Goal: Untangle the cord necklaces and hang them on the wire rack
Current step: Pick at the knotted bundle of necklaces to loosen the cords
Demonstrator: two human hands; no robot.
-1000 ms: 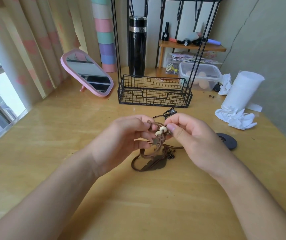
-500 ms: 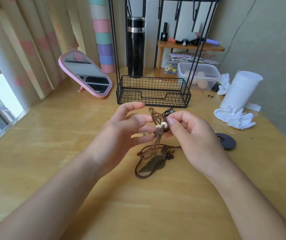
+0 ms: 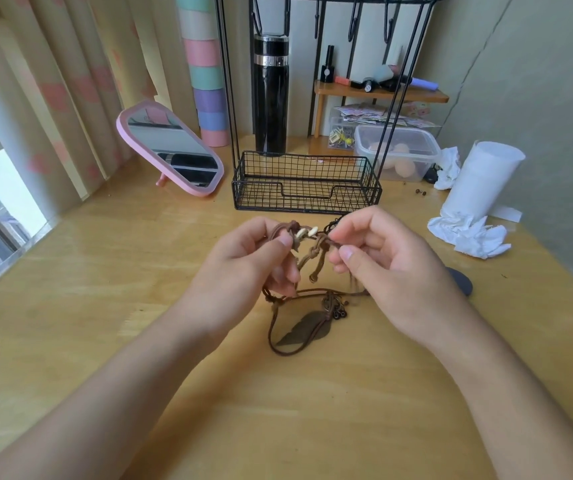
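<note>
- the left hand [image 3: 243, 268] is curled: thumb and forefinger pinch the brown cord necklaces [image 3: 316, 252] at a knotted bunch, and the lower fingers close on a strand further down.
- the right hand [image 3: 392, 271], at 3 o'clock of the left, is also curled and pinches the same tangle between thumb and forefinger, where a darker cord joins in.
- between the two pinches the cords are lifted off the wooden table [image 3: 87, 306]; two cream beads [image 3: 307, 233] sit on the top strand and short knotted ends dangle under it.
- at 6 o'clock of the hands the rest of the tangle lies on the table: a long loop, a leaf pendant [image 3: 304, 329] and a cluster of small dark beads [image 3: 339, 311].
- the wire rack [image 3: 307, 174] stands at 12 o'clock of the hands, its mesh basket on the table and its hooks [image 3: 352, 26] on the top bar; the held cords are just in front of the basket.
- a black flask [image 3: 270, 95] stands behind the basket.
- a pink mirror [image 3: 170, 148] leans at 10 o'clock.
- at 2 o'clock are a clear plastic container [image 3: 397, 147], a paper roll [image 3: 482, 178] and crumpled tissues [image 3: 468, 233].
- a dark disc [image 3: 460, 280] shows at 3 o'clock, partly hidden by the right hand.
</note>
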